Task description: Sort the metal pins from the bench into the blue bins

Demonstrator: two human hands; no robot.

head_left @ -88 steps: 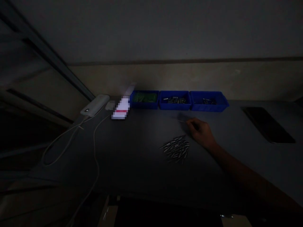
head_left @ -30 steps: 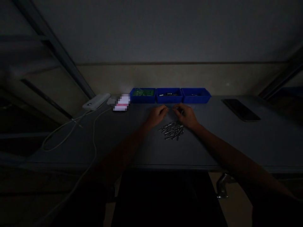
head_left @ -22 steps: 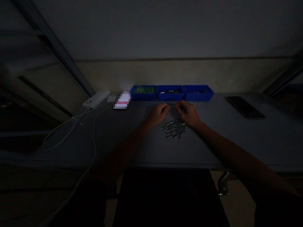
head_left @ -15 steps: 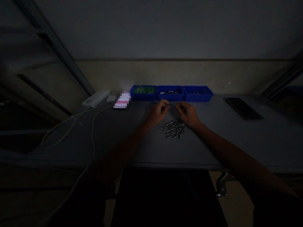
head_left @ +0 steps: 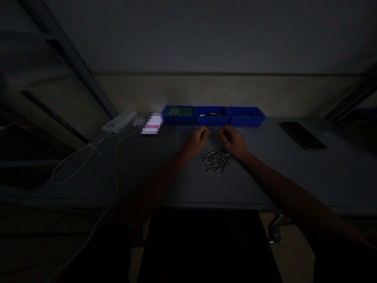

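My left hand (head_left: 196, 140) and my right hand (head_left: 233, 141) face each other above the table, just in front of the blue bins. Between their pinched fingertips runs a thin, pale rod (head_left: 213, 132), each hand closed on one end. The dim light hides what kind of rod it is. A loose pile of slim metal pins (head_left: 216, 160) lies on the table close below my hands, nearer to my body.
Three blue bins stand in a row at the wall: one with green packets (head_left: 179, 111), a middle bin (head_left: 212, 122) with metal pieces, and a right bin (head_left: 247, 121) with a few pieces. A dark phone (head_left: 303, 135), lit phone (head_left: 152, 124), white box (head_left: 119, 122) and cable (head_left: 116, 169) lie around.
My left hand has shifted very slightly, its fingers closing more tightly, and a bit more of the rod shows between the hands. The pile and bins stay as they were.
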